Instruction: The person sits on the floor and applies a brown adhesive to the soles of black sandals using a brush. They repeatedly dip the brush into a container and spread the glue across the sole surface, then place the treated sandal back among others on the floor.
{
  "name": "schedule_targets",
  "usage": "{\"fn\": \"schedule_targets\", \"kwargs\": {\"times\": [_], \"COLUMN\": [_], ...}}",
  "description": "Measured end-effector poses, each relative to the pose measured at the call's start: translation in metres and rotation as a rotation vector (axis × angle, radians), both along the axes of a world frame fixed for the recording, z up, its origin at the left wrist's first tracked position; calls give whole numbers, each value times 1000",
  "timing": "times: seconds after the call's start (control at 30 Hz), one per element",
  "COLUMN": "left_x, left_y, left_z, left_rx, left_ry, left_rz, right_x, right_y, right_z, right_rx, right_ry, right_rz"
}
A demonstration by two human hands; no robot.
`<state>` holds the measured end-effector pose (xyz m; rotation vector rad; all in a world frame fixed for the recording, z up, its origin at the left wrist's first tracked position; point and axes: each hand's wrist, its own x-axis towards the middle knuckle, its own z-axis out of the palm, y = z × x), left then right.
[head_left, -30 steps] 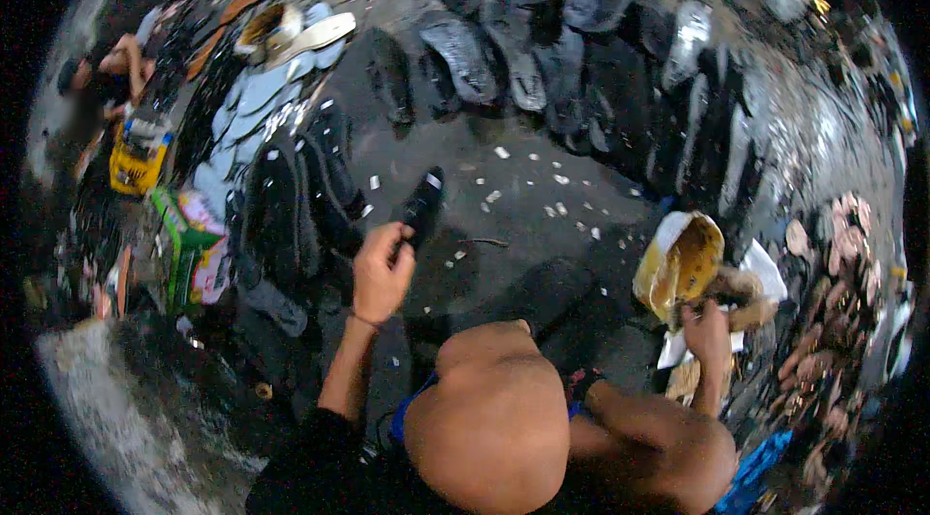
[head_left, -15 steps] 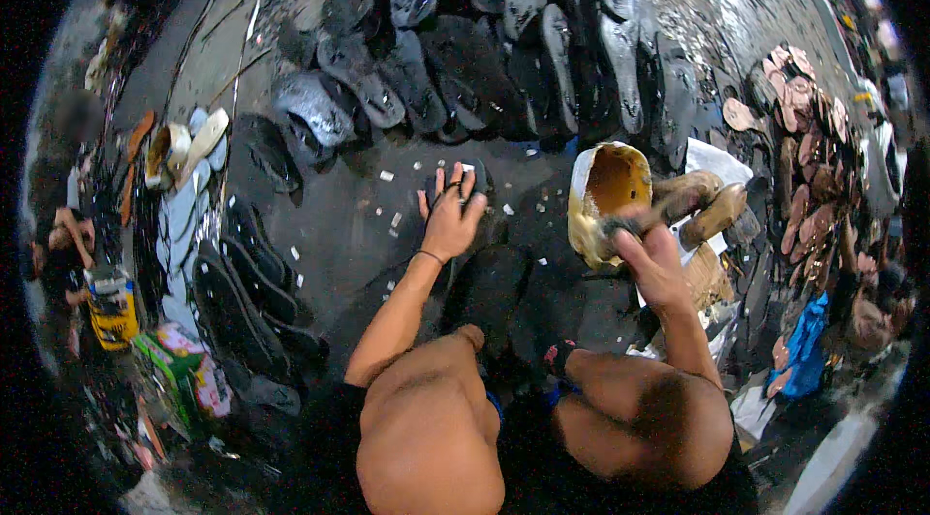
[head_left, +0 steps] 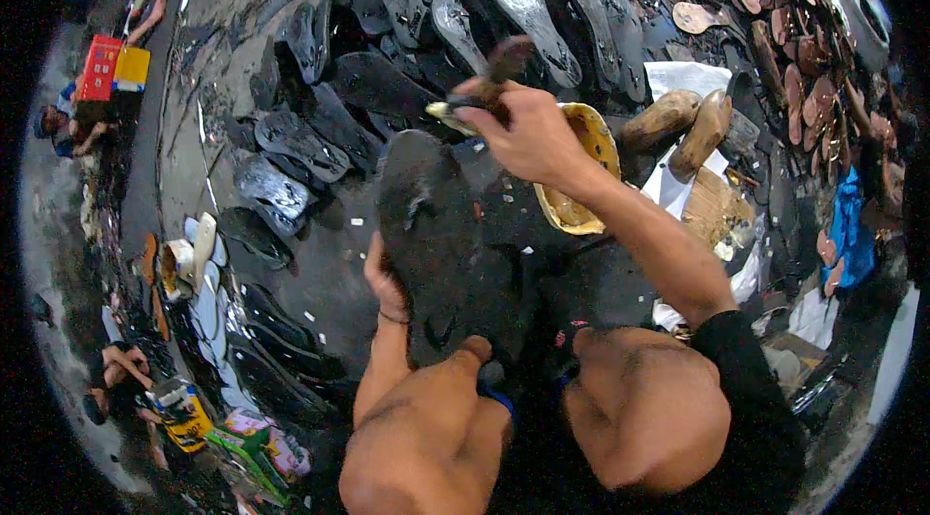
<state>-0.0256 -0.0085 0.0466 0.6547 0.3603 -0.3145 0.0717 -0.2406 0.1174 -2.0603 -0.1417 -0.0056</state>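
Observation:
My left hand [head_left: 386, 282] grips the edge of a black sandal sole [head_left: 419, 200], held up above the dark floor with its broad face toward me. Most of the fingers are hidden behind the sole. In my right hand [head_left: 531, 132] is a brush [head_left: 509, 60] with a dark handle. Its pale, glue-coated tip points left, just off the sole's upper right edge. Below and right of this hand stands a cut-open container [head_left: 562, 215] with a yellowish, crusted rim and amber residue inside, partly hidden by my right wrist.
Rows of black soles [head_left: 358, 98] arc across the far side, some shiny and wet-looking. Two wooden shoe lasts [head_left: 699, 132] lie right of the container on white paper [head_left: 683, 79]. Brown soles [head_left: 794, 98] pile at the far right. People sit at the left edge.
My left hand has come off the floor and now holds up a black sole. The brush in my right hand has moved up and left, away from the container. The view has shifted.

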Motion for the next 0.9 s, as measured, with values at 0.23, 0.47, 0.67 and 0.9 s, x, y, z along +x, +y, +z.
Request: {"fn": "schedule_targets", "kwargs": {"times": [0.23,0.47,0.67,0.9], "left_x": [14,-7,12,38], "left_y": [7,-12,9,31], "left_z": [2,31,12,-45], "left_rx": [230,9,151,727], "left_ry": [-141,-110,-86,131], "left_rz": [-30,73,129,447], "right_x": [-87,-3,14,-124], "right_y": [24,-10,-19,5], "right_z": [5,18,14,-24], "right_rx": [266,206,213,359], "right_ry": [-297,-79,-270,104], "right_rz": [276,-45,35,445]}}
